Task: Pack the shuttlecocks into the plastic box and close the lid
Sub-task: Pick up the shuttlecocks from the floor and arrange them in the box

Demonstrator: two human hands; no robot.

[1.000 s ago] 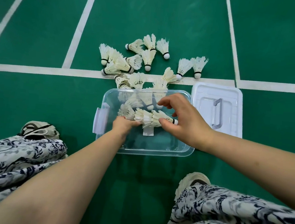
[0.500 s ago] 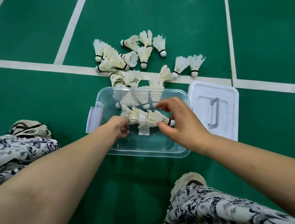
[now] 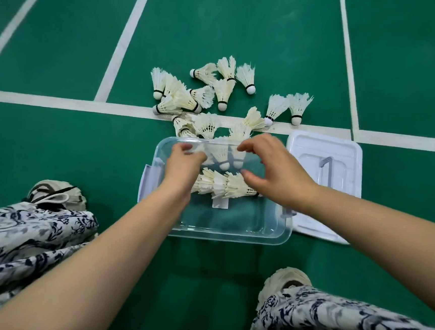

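Observation:
The clear plastic box [image 3: 231, 230] stands open on the green floor. A nested row of white shuttlecocks [image 3: 222, 185] lies across its middle, and two more [image 3: 226, 160] lie at its far side. My left hand [image 3: 185, 163] hovers over the box's far left corner, its blurred fingers reaching forward with nothing visibly held. My right hand [image 3: 276, 175] is above the right end of the row, finger and thumb apart and empty. Several loose shuttlecocks [image 3: 206, 95] lie in a pile just beyond the box. The white lid [image 3: 343, 152] lies flat to the right of the box.
White court lines [image 3: 58, 102] cross the floor behind the box. My patterned trouser legs [image 3: 20, 239] and two shoes [image 3: 285, 281] flank the near side of the box.
My right hand let go of the shuttlecock row, which now lies in the box. Both hands moved toward the far side of the box.

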